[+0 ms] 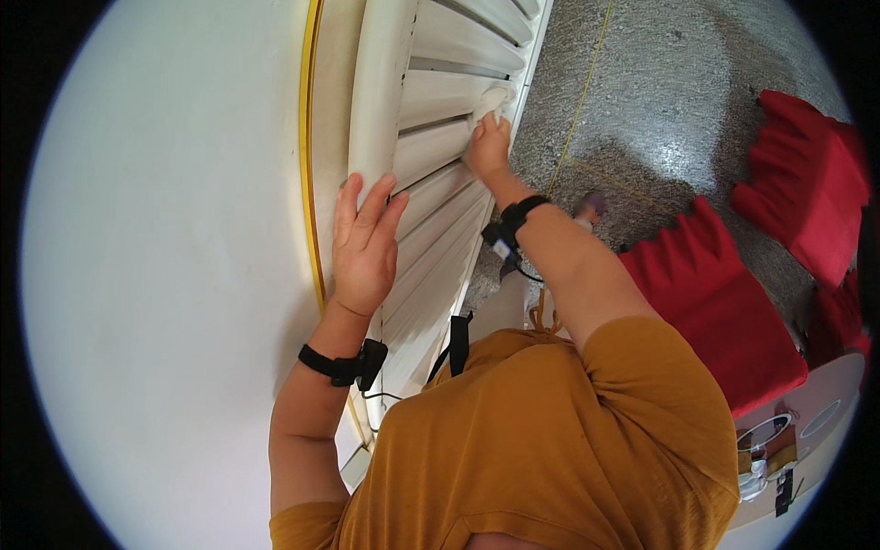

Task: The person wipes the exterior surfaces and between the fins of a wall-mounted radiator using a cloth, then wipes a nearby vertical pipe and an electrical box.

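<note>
A white slatted unit, which looks like a radiator, runs along the wall in front of me. My right hand grips a crumpled white cloth, which lies against the slats near the unit's lower edge. Part of the cloth is hidden under my fingers. Resting on the unit's rounded top rail is my left hand, its fingers slightly spread and nothing held. Small dark chips mark the rail's edge.
A yellow-gold trim strip edges the pale wall at left. Red-covered chairs stand on the grey speckled floor to my right. Behind them is a table with plates and glassware. Cabled black devices are strapped to both wrists.
</note>
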{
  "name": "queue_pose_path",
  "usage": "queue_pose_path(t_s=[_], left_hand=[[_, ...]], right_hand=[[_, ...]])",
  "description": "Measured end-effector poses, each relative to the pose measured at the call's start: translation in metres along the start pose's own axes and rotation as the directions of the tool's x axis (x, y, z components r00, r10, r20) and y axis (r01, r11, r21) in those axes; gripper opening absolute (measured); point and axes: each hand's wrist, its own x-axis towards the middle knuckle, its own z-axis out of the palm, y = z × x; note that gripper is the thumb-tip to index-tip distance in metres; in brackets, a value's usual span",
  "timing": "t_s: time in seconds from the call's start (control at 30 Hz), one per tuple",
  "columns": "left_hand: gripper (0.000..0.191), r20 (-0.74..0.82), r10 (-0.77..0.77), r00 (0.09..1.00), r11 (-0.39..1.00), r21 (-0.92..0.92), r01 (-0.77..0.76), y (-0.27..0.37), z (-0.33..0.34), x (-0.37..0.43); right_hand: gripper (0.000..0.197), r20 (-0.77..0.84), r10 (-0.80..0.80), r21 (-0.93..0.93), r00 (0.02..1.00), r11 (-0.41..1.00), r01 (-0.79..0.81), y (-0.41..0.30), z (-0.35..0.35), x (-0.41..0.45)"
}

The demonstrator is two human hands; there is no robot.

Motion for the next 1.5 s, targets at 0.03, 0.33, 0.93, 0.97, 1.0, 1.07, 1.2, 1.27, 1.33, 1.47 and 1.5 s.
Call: queue_pose_path(t_s=[0.03,0.33,0.93,0.97,1.0,1.07,1.2,1.27,1.33,1.47,1.5], left_hand=[[0.052,0.002,0.019,1.000,1.000,-0.014,-0.019,-0.001,0.000,-0.001],[0.053,0.013,0.001,1.000,0.999,0.048,-0.002,0.000,0.002,-0.004],[0.051,0.034,0.008,0.999,0.997,0.073,-0.010,-0.002,0.009,0.001],[0.051,0.032,-0.003,0.999,0.997,0.075,0.000,-0.003,0.008,-0.002],[0.051,0.034,-0.006,0.999,0.997,0.082,0.003,-0.004,0.006,-0.003],[0.050,0.035,-0.005,0.999,0.997,0.082,0.002,-0.002,0.006,-0.003],[0.050,0.016,0.026,1.000,0.997,0.078,-0.027,-0.003,0.009,-0.001],[0.051,0.015,0.028,1.000,0.997,0.066,-0.029,-0.003,0.009,0.000],[0.052,0.009,0.019,1.000,0.997,0.076,-0.020,-0.002,0.008,0.000],[0.054,0.020,0.019,1.000,0.996,0.085,-0.021,0.001,0.006,0.002],[0.054,0.030,0.016,0.999,0.996,0.084,-0.018,0.002,0.006,0.004]], right_hand=[[0.026,-0.018,0.119,-0.070,0.993,0.990,-0.120,0.005,0.002,0.004],[0.040,0.105,0.022,0.185,0.994,0.982,-0.041,-0.066,-0.010,-0.125],[0.048,0.203,0.359,0.117,0.911,0.915,-0.387,0.018,0.031,-0.081],[0.046,0.142,0.198,0.125,0.970,0.968,-0.216,-0.005,0.025,-0.101],[0.046,0.149,0.082,0.182,0.985,0.977,-0.109,-0.032,0.012,-0.118],[0.047,0.156,-0.109,0.273,0.982,0.960,0.064,-0.082,-0.019,-0.143],[0.050,0.186,-0.370,0.450,0.910,0.856,0.255,-0.115,-0.051,-0.161],[0.049,0.207,-0.359,0.408,0.910,0.877,0.253,-0.089,-0.042,-0.160],[0.045,0.229,-0.267,0.289,0.936,0.937,0.197,-0.056,-0.030,-0.153],[0.042,0.247,0.081,0.069,0.966,0.993,-0.101,0.001,-0.007,-0.113],[0.044,0.248,0.169,0.022,0.954,0.984,-0.180,0.010,-0.007,-0.102]])
